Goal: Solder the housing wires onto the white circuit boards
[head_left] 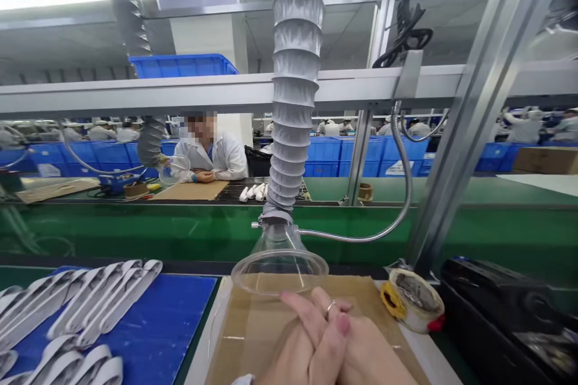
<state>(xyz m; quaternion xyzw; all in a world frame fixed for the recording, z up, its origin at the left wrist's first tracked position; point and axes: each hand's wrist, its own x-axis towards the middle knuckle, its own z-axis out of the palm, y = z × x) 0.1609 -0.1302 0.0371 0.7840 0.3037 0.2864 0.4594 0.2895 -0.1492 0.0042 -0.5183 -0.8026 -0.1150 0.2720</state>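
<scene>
My left hand [295, 349] and my right hand [368, 352] are clasped together at the bottom centre, fingers crossed over one another. One finger wears a ring. No tool or part shows in either hand. They rest over a brown cardboard sheet [246, 337] on the bench. Just beyond the fingertips hangs a clear plastic funnel hood [280, 264], joined to a grey ribbed duct [295, 72]. The undersides of both hands are hidden.
Left, several white curved strip-like parts [129, 301] lie on a blue mat [176, 319]. Right stand a round pot [418, 298], a roll of yellow tape [392, 301] and a black box-like device [506, 313]. A co-worker [226, 156] sits opposite. A flexible metal hose [409, 180] hangs nearby.
</scene>
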